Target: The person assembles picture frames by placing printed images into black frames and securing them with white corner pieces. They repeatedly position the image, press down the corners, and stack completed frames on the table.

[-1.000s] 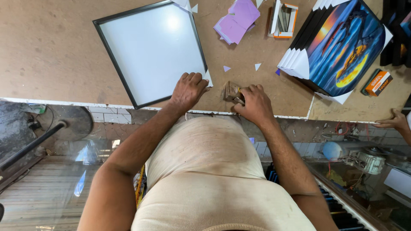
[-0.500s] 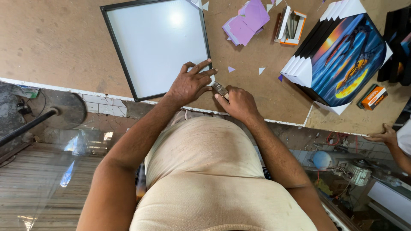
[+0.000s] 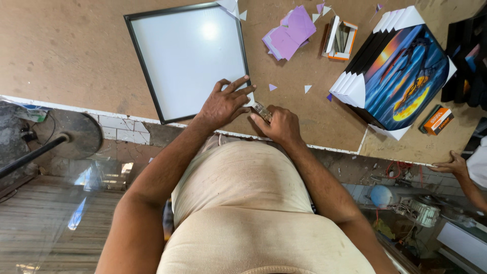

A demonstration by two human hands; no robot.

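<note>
A black-edged picture frame (image 3: 187,58) with a pale glossy face lies flat on the brown worktable (image 3: 71,50). My left hand (image 3: 223,101) presses with spread fingers on the frame's near right corner. My right hand (image 3: 280,124) sits just beside that corner, closed around a small metal tool (image 3: 262,110) whose tip points at the frame's corner. The tool is mostly hidden by my fingers.
A stack of framed blue-and-orange pictures (image 3: 401,76) with white corner guards lies to the right. Purple paper pieces (image 3: 290,33), a small open box (image 3: 339,38) and an orange box (image 3: 438,121) lie about. Another person's hand (image 3: 453,165) rests at the table's right edge.
My left hand has moved up onto the frame's corner and spread its fingers. My right hand with the tool has shifted left toward that corner. The view has drifted slightly.
</note>
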